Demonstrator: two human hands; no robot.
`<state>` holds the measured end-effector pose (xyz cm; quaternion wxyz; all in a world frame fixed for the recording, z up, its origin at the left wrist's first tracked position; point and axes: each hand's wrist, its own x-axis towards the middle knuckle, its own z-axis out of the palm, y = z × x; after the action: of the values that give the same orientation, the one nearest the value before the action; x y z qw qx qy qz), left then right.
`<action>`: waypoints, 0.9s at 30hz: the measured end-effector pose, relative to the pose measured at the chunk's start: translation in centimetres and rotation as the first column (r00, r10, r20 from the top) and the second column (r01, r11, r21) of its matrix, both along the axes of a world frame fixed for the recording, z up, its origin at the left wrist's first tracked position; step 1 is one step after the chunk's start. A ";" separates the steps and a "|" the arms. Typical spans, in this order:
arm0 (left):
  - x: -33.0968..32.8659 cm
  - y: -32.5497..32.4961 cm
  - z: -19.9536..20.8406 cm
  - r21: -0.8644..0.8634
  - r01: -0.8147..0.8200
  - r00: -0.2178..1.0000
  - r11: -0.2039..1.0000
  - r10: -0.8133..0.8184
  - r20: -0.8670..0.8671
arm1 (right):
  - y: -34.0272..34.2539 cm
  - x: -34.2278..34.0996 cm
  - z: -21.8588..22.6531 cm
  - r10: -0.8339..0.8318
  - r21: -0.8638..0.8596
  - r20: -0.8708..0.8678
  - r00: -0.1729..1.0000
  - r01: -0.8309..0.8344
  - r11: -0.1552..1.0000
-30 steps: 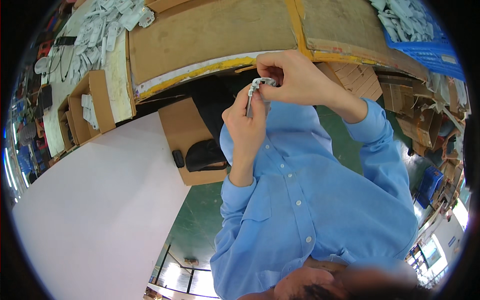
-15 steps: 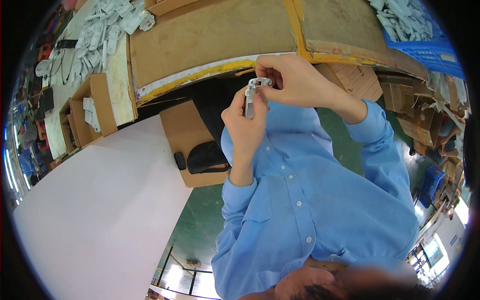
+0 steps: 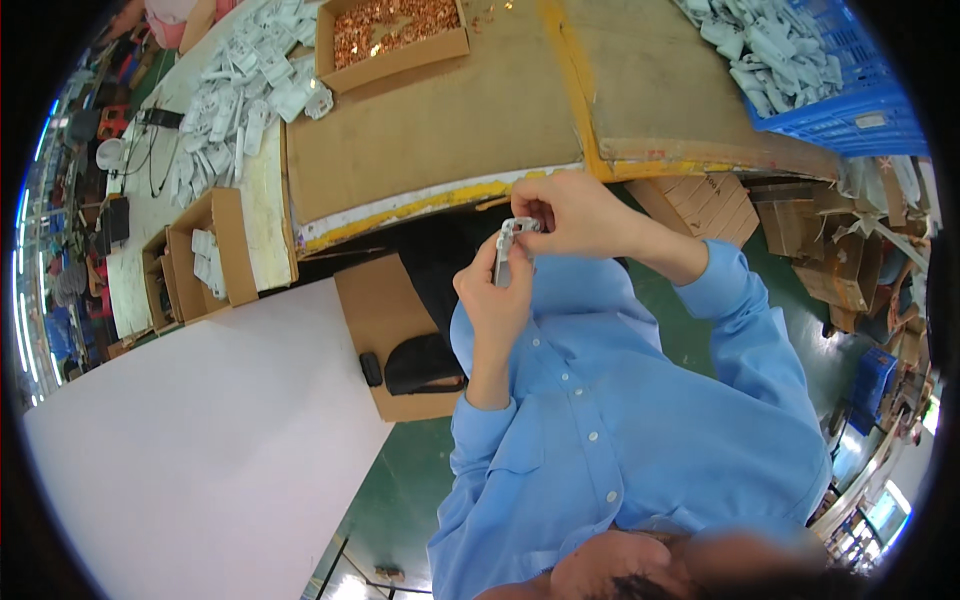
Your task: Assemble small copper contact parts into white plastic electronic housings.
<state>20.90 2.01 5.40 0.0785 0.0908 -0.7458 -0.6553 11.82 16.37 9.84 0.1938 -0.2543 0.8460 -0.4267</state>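
My left hand (image 3: pixel 494 296) holds a small white plastic casing (image 3: pixel 502 254) upright between thumb and fingers, just in front of the bench edge. At its upper end the casing bends to the right into an open frame. My right hand (image 3: pixel 580 215) is closed there, thumb and forefinger pinching around that end. Whether a smaller piece sits between those fingertips is hidden. Copper-coloured small pieces (image 3: pixel 385 28) fill a shallow cardboard box (image 3: pixel 415 58) on the bench beyond my hands.
Many white plastic parts (image 3: pixel 235 110) are heaped at the far left, near a cardboard box (image 3: pixel 232 245) with more white pieces. A blue crate (image 3: pixel 830 125) at the far right holds similar parts. The yellow-taped bench edge (image 3: pixel 430 208) runs just beyond my hands. A white board (image 3: pixel 200 430) lies at left.
The view has tilted so hands and bench appear lower, and the box of copper-coloured pieces has come into sight. Both hands stay on the casing, with the right fingers slightly shifted.
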 end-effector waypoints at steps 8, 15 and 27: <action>0.1 0.1 -0.2 0.006 0.015 1.000 1.000 -0.015 0.018 | 0.4 -0.3 0.3 0.034 0.040 0.023 0.999 -0.035 0.999; 0.2 -0.3 -1.0 -0.029 0.068 0.998 0.997 -0.068 0.014 | 0.6 -0.4 -0.5 0.062 0.026 -0.054 0.997 -0.060 0.998; -0.6 -0.5 -1.5 -0.036 0.097 0.995 0.995 -0.096 0.036 | 1.6 -1.2 -1.1 -0.031 -0.106 0.033 0.999 0.034 0.994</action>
<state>20.26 1.46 3.88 0.0356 0.0643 -0.7626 -0.6427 10.63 17.93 8.79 0.1861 -0.2437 0.8229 -0.4784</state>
